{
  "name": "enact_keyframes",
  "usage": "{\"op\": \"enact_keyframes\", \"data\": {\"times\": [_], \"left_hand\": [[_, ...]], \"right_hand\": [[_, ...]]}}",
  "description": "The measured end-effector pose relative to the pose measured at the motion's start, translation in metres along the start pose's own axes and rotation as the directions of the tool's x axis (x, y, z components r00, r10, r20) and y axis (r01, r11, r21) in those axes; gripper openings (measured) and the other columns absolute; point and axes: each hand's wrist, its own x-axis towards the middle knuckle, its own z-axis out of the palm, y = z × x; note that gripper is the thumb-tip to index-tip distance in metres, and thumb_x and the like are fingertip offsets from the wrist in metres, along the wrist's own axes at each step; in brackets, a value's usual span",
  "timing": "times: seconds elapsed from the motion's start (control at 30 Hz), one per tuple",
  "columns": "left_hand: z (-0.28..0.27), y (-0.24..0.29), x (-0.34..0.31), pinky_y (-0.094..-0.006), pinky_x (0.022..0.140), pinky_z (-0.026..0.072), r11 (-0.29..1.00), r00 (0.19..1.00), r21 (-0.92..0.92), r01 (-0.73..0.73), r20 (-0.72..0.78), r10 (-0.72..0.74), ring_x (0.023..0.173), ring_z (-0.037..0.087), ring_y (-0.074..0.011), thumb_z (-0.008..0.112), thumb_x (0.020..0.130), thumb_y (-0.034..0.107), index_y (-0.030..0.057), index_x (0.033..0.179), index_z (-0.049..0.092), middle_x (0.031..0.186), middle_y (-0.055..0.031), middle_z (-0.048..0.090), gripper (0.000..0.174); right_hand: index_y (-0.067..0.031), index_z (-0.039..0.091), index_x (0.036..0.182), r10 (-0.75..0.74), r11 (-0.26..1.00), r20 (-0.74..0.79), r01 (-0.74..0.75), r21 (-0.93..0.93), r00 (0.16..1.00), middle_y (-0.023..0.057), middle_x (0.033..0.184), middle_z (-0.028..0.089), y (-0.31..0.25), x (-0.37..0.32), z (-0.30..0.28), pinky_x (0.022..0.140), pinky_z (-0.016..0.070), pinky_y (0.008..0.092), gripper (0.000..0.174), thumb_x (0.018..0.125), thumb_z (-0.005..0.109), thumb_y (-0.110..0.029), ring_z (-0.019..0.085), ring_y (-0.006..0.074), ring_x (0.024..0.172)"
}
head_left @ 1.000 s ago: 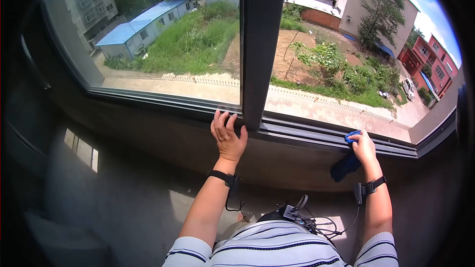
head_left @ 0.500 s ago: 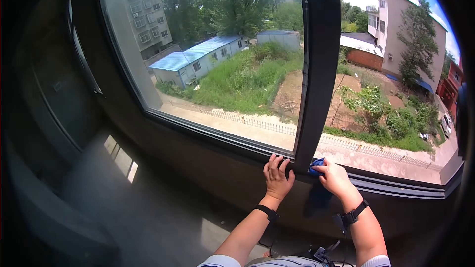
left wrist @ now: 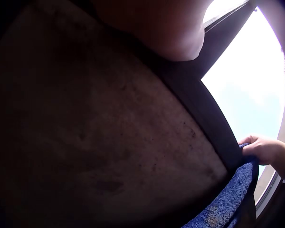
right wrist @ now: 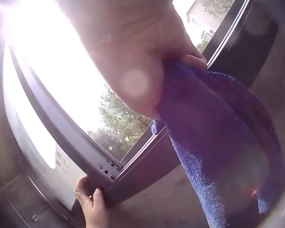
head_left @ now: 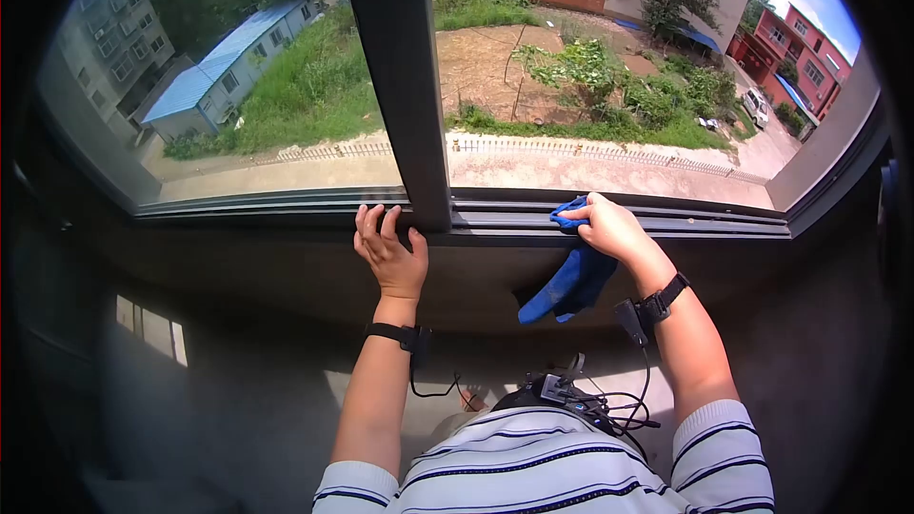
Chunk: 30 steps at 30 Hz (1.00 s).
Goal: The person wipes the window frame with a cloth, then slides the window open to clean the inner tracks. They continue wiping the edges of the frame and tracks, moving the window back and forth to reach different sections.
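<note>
A blue cloth [head_left: 574, 281] hangs over the lower window frame in the head view, its upper end pinched by the right hand [head_left: 609, 226] on the sill track [head_left: 505, 216]. To the left, the left hand [head_left: 392, 255] rests its spread fingertips on the frame edge beside the dark upright post [head_left: 405, 86]. The right wrist view shows the cloth [right wrist: 213, 128] dropping from under the right hand [right wrist: 137, 61]. In the left wrist view, the cloth [left wrist: 228, 199] hangs from the distant right hand [left wrist: 266, 153], and part of the left hand [left wrist: 166, 33] fills the top.
Window glass [head_left: 286, 86] stands left of the post. Below the frame is a dark wall [head_left: 466, 286]. Cables [head_left: 609, 409] and a small device [head_left: 554, 387] lie at the person's waist. Buildings, plants and a fence show outside.
The right hand and cloth have moved right along the track, away from the post and left hand. The left hand stays by the post. The head view has shifted, tilting down.
</note>
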Motion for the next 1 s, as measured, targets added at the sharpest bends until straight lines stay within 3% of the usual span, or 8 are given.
{"op": "enact_keyframes", "data": {"times": [0.43,0.57,0.6,0.63,0.7,0.73,0.83,1.0], "left_hand": [[0.005,-0.006,-0.002,-0.0492,0.109,0.0259,0.998,0.997,0.012,-0.062,-0.047,0.063,0.136,0.035,-0.0379,0.06,0.082,0.012,0.0099,0.13,0.046,0.133,-0.0108,0.042,0.05],[0.009,-0.008,-0.003,-0.0497,0.107,0.0261,0.997,0.994,0.02,-0.077,-0.077,0.078,0.136,0.036,-0.037,0.057,0.083,0.012,0.0108,0.132,0.045,0.134,-0.01,0.041,0.05],[0.01,-0.009,-0.004,-0.0498,0.107,0.0259,0.997,0.995,0.02,-0.072,-0.069,0.073,0.136,0.036,-0.037,0.057,0.083,0.012,0.0105,0.132,0.045,0.134,-0.0101,0.041,0.05],[0.012,-0.01,-0.005,-0.05,0.107,0.0258,0.997,0.995,0.024,-0.067,-0.066,0.069,0.137,0.035,-0.0369,0.056,0.083,0.012,0.0102,0.132,0.045,0.135,-0.0102,0.041,0.05],[0.013,-0.011,-0.005,-0.0501,0.107,0.0255,0.998,0.994,0.023,-0.065,-0.085,0.066,0.137,0.035,-0.0367,0.055,0.083,0.012,0.0095,0.132,0.044,0.135,-0.0104,0.041,0.05],[0.015,-0.01,-0.005,-0.0502,0.107,0.0252,0.997,0.993,0.017,-0.071,-0.098,0.073,0.137,0.034,-0.0365,0.055,0.083,0.012,0.0089,0.132,0.044,0.135,-0.0105,0.041,0.05],[0.016,-0.011,-0.004,-0.0496,0.108,0.0248,0.995,0.989,0.015,-0.094,-0.115,0.096,0.135,0.035,-0.0387,0.054,0.083,0.012,0.0069,0.13,0.046,0.136,-0.0114,0.04,0.048],[0.015,-0.013,-0.003,-0.049,0.108,0.0265,0.994,0.988,0.019,-0.108,-0.109,0.109,0.134,0.036,-0.0392,0.054,0.084,0.013,0.0075,0.13,0.047,0.136,-0.0115,0.04,0.047]], "right_hand": [[-0.0228,0.076,0.101,0.363,0.932,-0.149,-0.361,0.046,0.92,0.0117,0.1,0.059,0.124,-0.058,-0.03,0.09,0.0487,0.0367,0.032,0.078,0.06,-0.01,0.062,0.0286,0.101],[-0.0139,0.074,0.097,0.475,0.856,-0.407,-0.517,0.007,0.78,0.0144,0.097,0.058,0.147,-0.079,-0.036,0.085,0.0499,0.0411,0.025,0.078,0.059,-0.01,0.062,0.0322,0.098],[-0.0116,0.073,0.099,0.492,0.854,-0.456,-0.512,0.087,0.742,0.0154,0.098,0.059,0.154,-0.084,-0.037,0.085,0.0498,0.0411,0.025,0.078,0.059,-0.009,0.062,0.033,0.098],[-0.0093,0.071,0.101,0.505,0.853,-0.503,-0.494,0.168,0.701,0.0164,0.099,0.059,0.16,-0.086,-0.039,0.085,0.0497,0.041,0.026,0.078,0.059,-0.008,0.062,0.0338,0.099],[-0.0072,0.066,0.11,0.266,0.964,-0.654,-0.199,0.177,0.708,0.0178,0.105,0.061,0.134,-0.081,-0.037,0.086,0.0494,0.0404,0.033,0.079,0.057,-0.004,0.061,0.0353,0.1],[-0.0057,0.06,0.118,0.168,0.985,-0.65,-0.11,0.129,0.741,0.0179,0.109,0.061,0.109,-0.074,-0.038,0.088,0.0491,0.0402,0.04,0.079,0.056,-0.002,0.061,0.0366,0.101],[-0.0077,0.059,0.118,-0.002,0.981,-0.659,0.128,0.144,0.752,0.0173,0.104,0.061,0.042,-0.044,-0.025,0.085,0.0497,0.0413,0.037,0.081,0.06,-0.004,0.06,0.0378,0.097],[-0.0097,0.063,0.114,-0.155,0.906,-0.527,0.333,0.261,0.836,0.0126,0.097,0.057,-0.047,-0.011,0.004,0.076,0.0509,0.0408,0.037,0.078,0.067,-0.004,0.061,0.034,0.088]]}}
